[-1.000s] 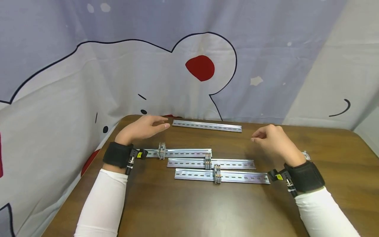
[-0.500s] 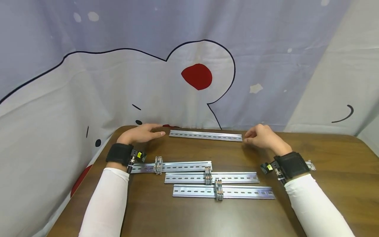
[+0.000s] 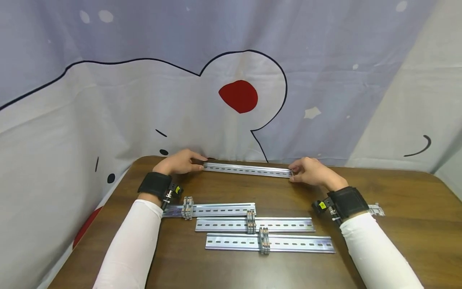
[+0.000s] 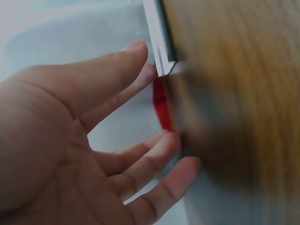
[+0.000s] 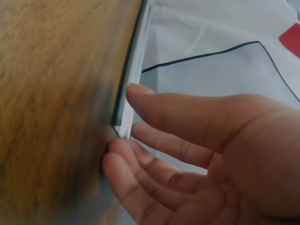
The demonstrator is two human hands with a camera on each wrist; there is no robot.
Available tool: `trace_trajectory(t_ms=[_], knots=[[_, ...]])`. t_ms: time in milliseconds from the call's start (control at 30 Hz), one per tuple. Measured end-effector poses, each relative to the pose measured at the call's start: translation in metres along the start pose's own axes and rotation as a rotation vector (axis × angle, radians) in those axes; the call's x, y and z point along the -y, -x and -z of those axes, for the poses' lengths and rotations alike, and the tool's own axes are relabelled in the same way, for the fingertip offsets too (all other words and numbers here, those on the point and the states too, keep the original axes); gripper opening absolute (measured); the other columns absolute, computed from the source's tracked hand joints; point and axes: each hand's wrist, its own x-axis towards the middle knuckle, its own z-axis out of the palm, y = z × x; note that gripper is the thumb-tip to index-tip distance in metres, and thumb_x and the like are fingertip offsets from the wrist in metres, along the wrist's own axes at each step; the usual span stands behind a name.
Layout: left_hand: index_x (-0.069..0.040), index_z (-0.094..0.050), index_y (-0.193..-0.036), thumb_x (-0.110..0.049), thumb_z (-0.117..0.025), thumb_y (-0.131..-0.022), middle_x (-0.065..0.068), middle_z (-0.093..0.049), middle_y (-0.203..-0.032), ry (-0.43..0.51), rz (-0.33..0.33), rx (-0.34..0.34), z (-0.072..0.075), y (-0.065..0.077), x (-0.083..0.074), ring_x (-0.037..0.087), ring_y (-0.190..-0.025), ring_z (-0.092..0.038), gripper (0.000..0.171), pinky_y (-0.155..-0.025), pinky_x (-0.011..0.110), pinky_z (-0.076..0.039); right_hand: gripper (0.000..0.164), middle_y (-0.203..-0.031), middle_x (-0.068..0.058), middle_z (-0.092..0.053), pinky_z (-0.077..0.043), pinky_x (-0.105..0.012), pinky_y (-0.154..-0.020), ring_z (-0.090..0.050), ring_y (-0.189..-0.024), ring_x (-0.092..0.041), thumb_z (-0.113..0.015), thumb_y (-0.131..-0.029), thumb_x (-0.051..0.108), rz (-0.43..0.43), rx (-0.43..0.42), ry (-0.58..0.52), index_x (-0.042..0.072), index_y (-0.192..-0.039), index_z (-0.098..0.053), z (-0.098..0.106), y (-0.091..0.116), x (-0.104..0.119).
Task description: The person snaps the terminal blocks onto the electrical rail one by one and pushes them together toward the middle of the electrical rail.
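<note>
A bare slotted metal DIN rail lies along the table's far edge. At its right end, my right hand pinches it, thumb on the near side and forefinger behind. My left hand is at the rail's left end, with fingers fairly straight and thumb and forefinger spread around the end. In the left wrist view the left thumb is right beside the rail end; I cannot tell whether they touch. The right wrist view has the right thumb against the rail.
Three more DIN rails, an upper, a middle and a lower one, lie nearer on the wooden table. Each carries a small cluster of terminal blocks. Small clear-grey parts lie by the right wrist. A printed curtain hangs behind.
My right hand has moved left to the far rail and taken its right end. My left hand has come right to the left end. The far rail has shifted slightly left in view.
</note>
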Motion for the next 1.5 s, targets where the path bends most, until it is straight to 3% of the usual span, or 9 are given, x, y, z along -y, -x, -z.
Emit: trace_trajectory(t_ms=[300,433,600,700,833,933,1200,1367,1500], knots=[[-0.006,-0.073,-0.11,-0.014,-0.081,-0.08,0.016,-0.067,-0.114,-0.055,-0.015,-0.139,-0.006,-0.006,-0.001,0.032,-0.106,-0.057,0.032,-0.092,0.044,-0.046,0.028,-0.09,-0.01,-0.066,-0.049,-0.037,-0.076,-0.061,-0.081,-0.018,-0.078,-0.082,0.012,0.037,-0.053,0.007,-0.001,-0.104,-0.068,-0.002,-0.003,0.011],[-0.004,-0.069,-0.094,-0.012,-0.084,-0.075,0.01,-0.068,-0.094,-0.023,0.016,-0.141,-0.006,-0.003,-0.001,0.025,-0.086,-0.059,0.025,-0.078,0.038,-0.047,0.021,-0.086,-0.008,-0.068,-0.049,-0.035,-0.072,-0.062,-0.077,-0.018,-0.078,-0.08,0.01,0.01,-0.061,-0.049,0.001,-0.095,-0.066,-0.004,-0.005,0.014],[-0.005,-0.065,-0.081,-0.007,-0.081,-0.078,0.003,-0.062,-0.072,0.042,0.024,-0.115,-0.004,0.003,0.001,0.017,-0.067,-0.054,0.016,-0.063,0.031,-0.044,0.008,-0.078,-0.004,-0.069,-0.049,-0.031,-0.063,-0.061,-0.07,-0.014,-0.074,-0.084,0.007,0.016,-0.059,-0.112,0.004,-0.088,-0.068,-0.006,-0.006,0.011],[-0.003,-0.065,-0.083,-0.005,-0.076,-0.082,0.007,-0.064,-0.071,0.111,0.0,-0.073,-0.001,0.007,0.002,0.018,-0.064,-0.057,0.012,-0.06,0.03,-0.045,0.008,-0.081,-0.009,-0.069,-0.054,-0.033,-0.064,-0.064,-0.071,-0.019,-0.069,-0.087,0.004,-0.009,-0.006,-0.271,-0.001,-0.093,-0.067,-0.005,-0.004,0.009],[0.002,-0.064,-0.095,-0.001,-0.069,-0.088,0.019,-0.067,-0.08,0.298,-0.001,-0.034,0.008,0.013,0.0,0.03,-0.072,-0.068,0.009,-0.066,0.04,-0.056,0.014,-0.092,-0.023,-0.065,-0.058,-0.044,-0.072,-0.068,-0.08,-0.034,-0.061,-0.091,-0.002,-0.041,0.046,-0.552,-0.01,-0.102,-0.06,0.0,0.001,0.008],[0.002,-0.064,-0.101,0.0,-0.066,-0.09,0.021,-0.065,-0.086,0.408,0.008,-0.054,0.013,0.018,-0.002,0.034,-0.079,-0.07,0.011,-0.074,0.05,-0.057,0.017,-0.095,-0.025,-0.065,-0.058,-0.047,-0.075,-0.069,-0.084,-0.037,-0.061,-0.093,-0.001,-0.032,0.046,-0.623,-0.01,-0.107,-0.058,0.004,0.006,0.007],[-0.009,-0.067,-0.109,-0.017,-0.08,-0.082,0.008,-0.065,-0.09,0.307,-0.043,-0.119,0.016,0.041,-0.011,0.023,-0.082,-0.065,0.031,-0.074,0.038,-0.053,0.038,-0.098,-0.013,-0.069,-0.056,-0.042,-0.08,-0.069,-0.09,-0.031,-0.077,-0.084,0.019,-0.006,0.014,-0.517,0.003,-0.116,-0.063,0.014,0.031,0.019],[-0.01,-0.064,-0.113,-0.019,-0.084,-0.077,0.004,-0.064,-0.089,0.251,-0.041,-0.115,0.014,0.065,-0.028,0.017,-0.077,-0.063,0.042,-0.071,0.034,-0.052,0.049,-0.091,-0.005,-0.071,-0.052,-0.031,-0.079,-0.069,-0.086,-0.018,-0.083,-0.078,0.028,0.037,-0.018,-0.421,0.009,-0.119,-0.063,0.018,0.055,0.028],[-0.013,-0.064,-0.11,-0.02,-0.083,-0.079,-0.003,-0.063,-0.082,0.163,-0.104,-0.146,0.007,0.081,-0.048,0.012,-0.072,-0.061,0.037,-0.068,0.031,-0.051,0.048,-0.084,-0.001,-0.07,-0.054,-0.026,-0.073,-0.069,-0.079,-0.015,-0.084,-0.076,0.028,0.084,-0.084,-0.387,0.008,-0.115,-0.064,0.016,0.084,0.031]])
